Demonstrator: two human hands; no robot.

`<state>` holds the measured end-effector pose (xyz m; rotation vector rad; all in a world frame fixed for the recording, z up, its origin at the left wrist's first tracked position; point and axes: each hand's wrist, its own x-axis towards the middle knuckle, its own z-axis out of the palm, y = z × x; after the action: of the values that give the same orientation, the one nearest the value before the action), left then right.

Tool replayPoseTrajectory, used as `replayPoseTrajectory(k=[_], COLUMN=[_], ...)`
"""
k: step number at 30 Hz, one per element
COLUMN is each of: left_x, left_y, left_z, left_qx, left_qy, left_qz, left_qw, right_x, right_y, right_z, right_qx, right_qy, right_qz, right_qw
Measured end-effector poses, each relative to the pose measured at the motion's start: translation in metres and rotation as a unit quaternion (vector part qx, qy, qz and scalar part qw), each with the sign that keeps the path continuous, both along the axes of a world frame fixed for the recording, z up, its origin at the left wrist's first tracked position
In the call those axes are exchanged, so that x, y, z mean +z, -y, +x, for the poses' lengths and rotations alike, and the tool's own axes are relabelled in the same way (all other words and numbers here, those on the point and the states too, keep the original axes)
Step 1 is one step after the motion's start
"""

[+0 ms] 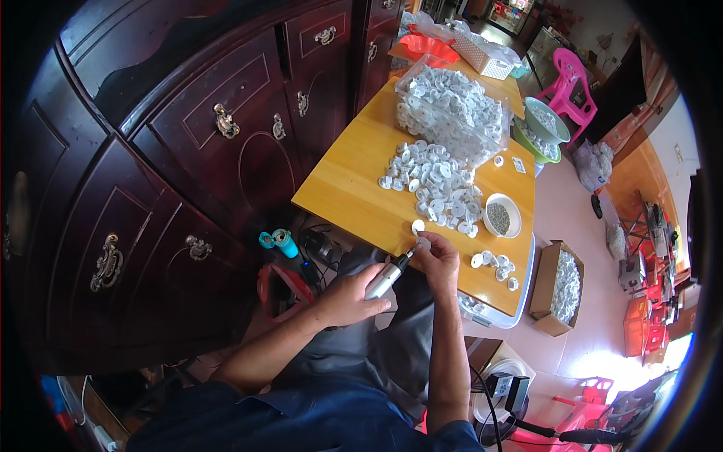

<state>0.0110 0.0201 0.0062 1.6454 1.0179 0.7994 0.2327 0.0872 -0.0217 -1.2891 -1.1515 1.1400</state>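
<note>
My left hand [348,300] is closed around a silver electric screwdriver [384,282] with a black nose, its tip angled up and to the right. My right hand [444,265] pinches a small round white plastic part [423,243] at that tip, over the table's near edge. Fingers partly hide this part, and whether a screw sits in it I cannot tell. Just beyond lies another white disc [418,226] on the yellow wooden table [354,173]. A loose heap of white parts [440,181] spreads farther back. Several more white parts [497,261] lie right of my right hand.
A white bowl [516,224] of small metal screws stands at the table's right. Behind the heap is a clear bin [489,151] full of white parts. Dark wooden cabinets [218,151] line the left. A cardboard box [544,290] of white pieces sits on the floor to the right.
</note>
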Motion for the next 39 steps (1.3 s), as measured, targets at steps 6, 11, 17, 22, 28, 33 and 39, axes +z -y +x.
replayPoseTrajectory(k=[6, 11, 17, 22, 28, 33, 39], left_x=[0.003, 0.012, 0.02, 0.02, 0.02, 0.016, 0.03], left_y=[-0.001, 0.0, -0.001, -0.002, -0.001, 0.001, 0.002], left_z=[-0.002, -0.001, -0.002, -0.003, -0.004, -0.003, -0.003], left_qx=[-0.03, -0.041, -0.044, -0.052, -0.053, -0.033, -0.03], left_qy=[0.002, 0.067, 0.079, 0.082, 0.079, 0.06, 0.048], left_qz=[-0.043, -0.149, -0.196, -0.198, -0.186, -0.142, -0.154], left_qw=[0.999, 0.986, 0.976, 0.975, 0.978, 0.988, 0.986], right_x=[-0.011, -0.014, -0.007, 0.005, 0.017, 0.029, 0.021], right_y=[-0.001, 0.0, 0.002, 0.006, 0.01, 0.019, 0.026], right_z=[0.003, 0.004, 0.002, -0.003, 0.0, 0.024, 0.057], right_qx=[-0.007, -0.008, 0.002, 0.007, -0.02, -0.089, -0.176], right_qy=[0.062, 0.064, 0.064, 0.026, 0.095, 0.38, 0.582], right_qz=[0.002, 0.028, 0.014, -0.005, -0.011, 0.178, 0.204], right_qw=[0.998, 0.998, 0.998, 1.0, 0.995, 0.903, 0.767])
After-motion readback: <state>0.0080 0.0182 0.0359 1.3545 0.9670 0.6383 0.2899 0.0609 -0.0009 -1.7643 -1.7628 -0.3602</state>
